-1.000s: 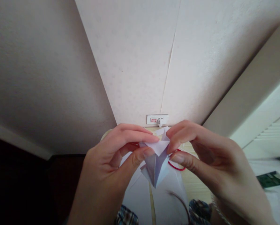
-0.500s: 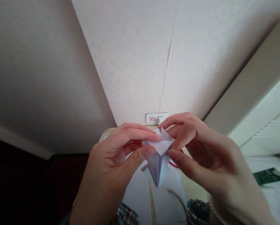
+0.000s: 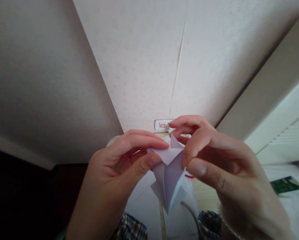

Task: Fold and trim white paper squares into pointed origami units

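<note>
A piece of folded white paper (image 3: 173, 176) hangs between my hands, its long point aimed down and a small triangular flap standing up at the top. My left hand (image 3: 129, 163) pinches its upper left part, thumb in front and fingers above and behind. With thumb and index finger, my right hand (image 3: 212, 156) grips the right edge of a layer, which bows open beside the centre crease. The other right fingers are raised behind the paper. Part of the folds lies hidden behind my fingers.
Below the paper are white sheets (image 3: 144, 203) on a pale wooden table (image 3: 207, 195), with a thin curved cord-like thing (image 3: 192, 211). A wall socket (image 3: 162, 125) with a plug is just behind. To the right, a green packet (image 3: 286, 185) lies on white cloth.
My right thumb and index finger have drawn the paper's right layer outward, and its front has opened wider. The lower point hangs slightly lower. My left hand keeps its pinch.
</note>
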`<control>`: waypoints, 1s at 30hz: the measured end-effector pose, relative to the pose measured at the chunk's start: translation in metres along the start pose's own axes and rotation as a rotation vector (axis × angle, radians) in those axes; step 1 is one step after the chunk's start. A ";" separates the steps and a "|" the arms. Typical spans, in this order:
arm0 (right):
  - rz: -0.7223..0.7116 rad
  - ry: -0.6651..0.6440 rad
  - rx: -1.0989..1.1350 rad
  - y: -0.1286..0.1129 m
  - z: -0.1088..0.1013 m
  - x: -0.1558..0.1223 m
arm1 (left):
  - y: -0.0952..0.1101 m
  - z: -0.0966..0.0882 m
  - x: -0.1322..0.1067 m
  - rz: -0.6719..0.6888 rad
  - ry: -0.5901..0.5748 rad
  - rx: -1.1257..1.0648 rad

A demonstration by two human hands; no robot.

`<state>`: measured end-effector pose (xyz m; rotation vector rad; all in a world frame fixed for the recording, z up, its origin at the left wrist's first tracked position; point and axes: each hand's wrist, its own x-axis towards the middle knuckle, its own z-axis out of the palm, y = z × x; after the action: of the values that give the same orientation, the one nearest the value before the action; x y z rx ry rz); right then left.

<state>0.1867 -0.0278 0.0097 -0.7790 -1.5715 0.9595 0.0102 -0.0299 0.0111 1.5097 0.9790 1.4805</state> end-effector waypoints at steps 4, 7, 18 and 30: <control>0.013 -0.002 -0.014 -0.001 0.003 0.002 | 0.000 0.001 0.002 -0.012 -0.005 -0.026; -0.025 0.059 -0.132 -0.003 0.006 0.002 | 0.001 0.002 0.004 -0.016 0.015 0.008; -0.050 0.080 -0.273 -0.006 0.010 0.003 | 0.002 0.001 0.002 0.002 0.024 0.115; -0.048 0.077 -0.276 -0.004 0.007 0.006 | 0.001 -0.003 0.000 0.023 0.038 0.251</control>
<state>0.1792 -0.0262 0.0156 -0.9528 -1.6676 0.6775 0.0069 -0.0306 0.0116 1.6784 1.2105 1.4485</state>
